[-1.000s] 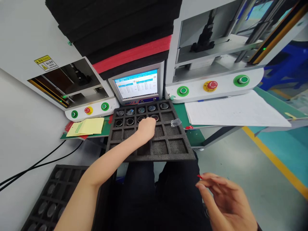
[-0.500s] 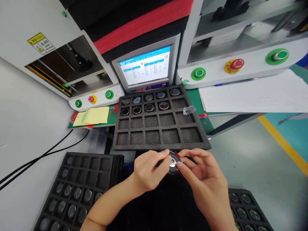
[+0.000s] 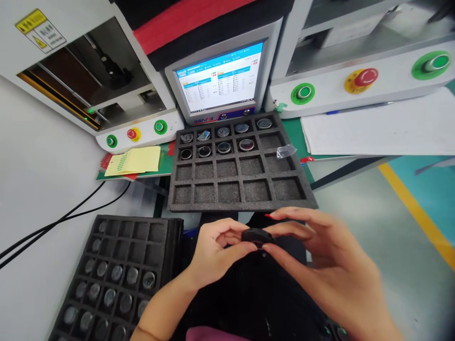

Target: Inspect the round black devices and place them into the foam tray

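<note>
A round black disc-shaped part (image 3: 256, 235) is held above my lap, tilted so that mostly its dark edge shows. My left hand (image 3: 212, 251) pinches its left side between thumb and curled fingers. On the other side, the thumb and a finger of my right hand (image 3: 330, 260) grip it. A small red bit (image 3: 268, 216) shows at my right index fingertip; I cannot tell what it is. Just beyond my hands lies a dark foam tray (image 3: 241, 207), with round glassy discs (image 3: 223, 148) in its two back rows and bare pockets in front.
A lit monitor (image 3: 220, 78) stands behind the tray, between two machines with green buttons (image 3: 303, 93) and red stop buttons (image 3: 367, 77). Stacked foam trays (image 3: 130, 253) with more discs are at lower left. Yellow paper (image 3: 134, 160), white sheets (image 3: 377, 128) and black cables (image 3: 67, 218) flank the area.
The part has been tipped from showing its silvery centre to showing its dark edge. My right index finger has lifted off it, and the whole view has shifted slightly.
</note>
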`<state>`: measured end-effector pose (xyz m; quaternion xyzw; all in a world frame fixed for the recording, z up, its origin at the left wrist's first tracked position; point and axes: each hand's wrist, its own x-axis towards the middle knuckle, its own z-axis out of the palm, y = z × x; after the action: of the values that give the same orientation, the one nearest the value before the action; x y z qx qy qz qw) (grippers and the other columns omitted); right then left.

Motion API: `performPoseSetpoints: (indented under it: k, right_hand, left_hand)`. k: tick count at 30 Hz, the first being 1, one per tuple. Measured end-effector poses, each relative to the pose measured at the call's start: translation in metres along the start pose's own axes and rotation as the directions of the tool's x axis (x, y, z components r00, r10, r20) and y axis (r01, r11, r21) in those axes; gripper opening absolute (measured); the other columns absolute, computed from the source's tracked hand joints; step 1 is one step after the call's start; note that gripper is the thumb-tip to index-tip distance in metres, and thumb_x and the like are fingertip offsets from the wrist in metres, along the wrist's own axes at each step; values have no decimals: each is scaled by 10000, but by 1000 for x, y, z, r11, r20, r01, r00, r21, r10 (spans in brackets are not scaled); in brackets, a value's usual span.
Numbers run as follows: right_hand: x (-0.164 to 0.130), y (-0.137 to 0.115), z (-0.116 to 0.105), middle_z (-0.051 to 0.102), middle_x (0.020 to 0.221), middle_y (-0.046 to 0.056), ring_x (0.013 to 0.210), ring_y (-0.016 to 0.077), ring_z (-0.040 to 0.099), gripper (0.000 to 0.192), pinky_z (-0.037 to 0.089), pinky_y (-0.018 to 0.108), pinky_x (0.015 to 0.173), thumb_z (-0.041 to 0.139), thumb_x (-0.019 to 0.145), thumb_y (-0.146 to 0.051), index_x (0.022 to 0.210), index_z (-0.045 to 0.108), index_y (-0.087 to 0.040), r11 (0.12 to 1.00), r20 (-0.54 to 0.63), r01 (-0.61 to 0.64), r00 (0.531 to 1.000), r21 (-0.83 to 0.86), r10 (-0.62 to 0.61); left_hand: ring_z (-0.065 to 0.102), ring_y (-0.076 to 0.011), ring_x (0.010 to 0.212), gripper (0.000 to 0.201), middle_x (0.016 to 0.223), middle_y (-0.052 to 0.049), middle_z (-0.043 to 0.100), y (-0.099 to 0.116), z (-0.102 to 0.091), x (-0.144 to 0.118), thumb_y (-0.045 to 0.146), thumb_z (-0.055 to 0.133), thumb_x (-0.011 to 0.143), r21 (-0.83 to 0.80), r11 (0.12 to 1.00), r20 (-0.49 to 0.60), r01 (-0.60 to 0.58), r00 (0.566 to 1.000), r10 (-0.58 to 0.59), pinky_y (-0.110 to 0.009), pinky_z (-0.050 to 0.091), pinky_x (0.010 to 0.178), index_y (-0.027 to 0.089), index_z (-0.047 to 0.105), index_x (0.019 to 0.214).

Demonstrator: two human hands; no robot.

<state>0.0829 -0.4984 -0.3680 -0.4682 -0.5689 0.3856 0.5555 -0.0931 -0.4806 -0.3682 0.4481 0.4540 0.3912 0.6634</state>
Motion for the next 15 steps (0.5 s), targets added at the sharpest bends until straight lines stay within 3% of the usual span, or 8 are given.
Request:
performPoseSetpoints:
  k: [2,5,10,15]
  right_hand:
    - [-6,-3,4,667,1040,13,876,131,697,457,586,249,863,715,773,-38,1143,577,-268,997,-102,63,993,36,-59]
    - [-13,-10,11,671,976,9,855,132,677,460,594,258,822,693,745,32,1099,599,-247,989,-203,110,975,95,-89]
    - [-19,-23,19,656,989,20,843,148,668,391,591,313,824,706,760,-2,1039,606,-257,988,-295,-75,949,133,111]
    - [-22,-27,20,638,934,21,846,176,652,383,584,348,796,707,759,-10,1018,608,-273,986,-312,-90,941,137,129]
  left_hand:
    - [704,-145,684,197,764,-54,738,-1,6,-2,267,807,728,-44,994,-54,-104,993,102,-222,569,632,133,685,805]
    - [701,-141,666,189,742,-45,732,-2,11,-4,275,802,744,-37,974,-95,-225,971,220,-221,576,608,141,671,768]
    - [666,-111,601,178,686,-18,698,-8,13,-6,276,800,759,68,914,-115,-401,907,406,-189,559,543,150,676,779]
    - [718,-145,689,173,780,-60,744,-14,10,-8,286,786,782,125,890,-84,-438,889,450,-215,604,613,149,704,848]
